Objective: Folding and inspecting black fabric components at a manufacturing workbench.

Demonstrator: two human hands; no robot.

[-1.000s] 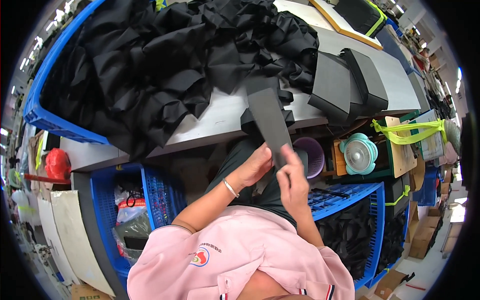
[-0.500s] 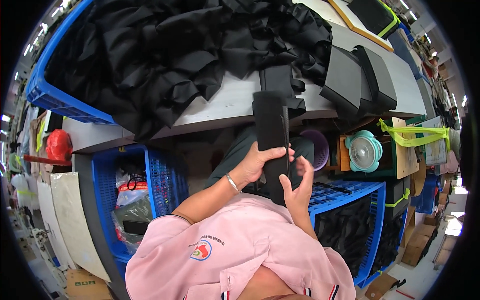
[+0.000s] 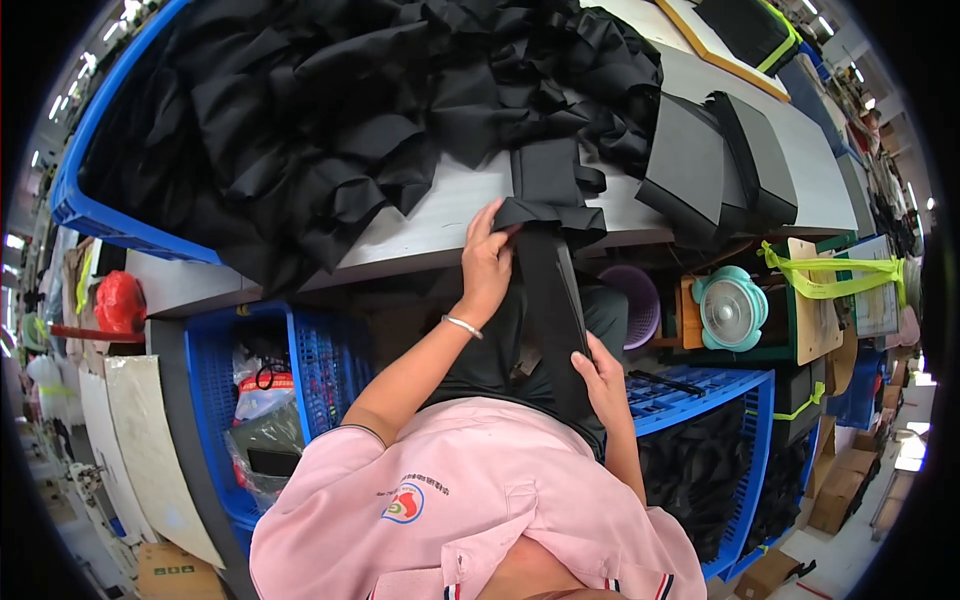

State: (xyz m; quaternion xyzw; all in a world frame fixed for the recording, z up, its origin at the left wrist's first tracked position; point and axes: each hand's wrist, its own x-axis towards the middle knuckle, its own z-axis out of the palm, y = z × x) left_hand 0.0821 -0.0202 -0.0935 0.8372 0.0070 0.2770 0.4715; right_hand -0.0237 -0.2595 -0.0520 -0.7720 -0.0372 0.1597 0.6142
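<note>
2 hands grip black fabric strip [image 3: 550, 290]: left hand [image 3: 487, 262], right hand [image 3: 603, 382].

Strip [image 3: 552, 300]: black cloth, matt, smooth. Heap [image 3: 350, 110]: black cloth pieces, matt, crumpled. Counter [image 3: 440, 215]: pale grey, smooth, dull sheen. Crate [image 3: 85, 205]: blue plastic, glossy. Folded boxes [image 3: 715, 165]: dark grey, matt board. Bracelet [image 3: 462, 325]: thin, shiny metal. Shirt [image 3: 470, 500]: pink cloth, matt.

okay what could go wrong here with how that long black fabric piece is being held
The black strip hangs off the table edge, pinned only by the left hand above and the right hand below, so it might slip off. The loose fabric heap close behind could snag or get dragged along.
</note>
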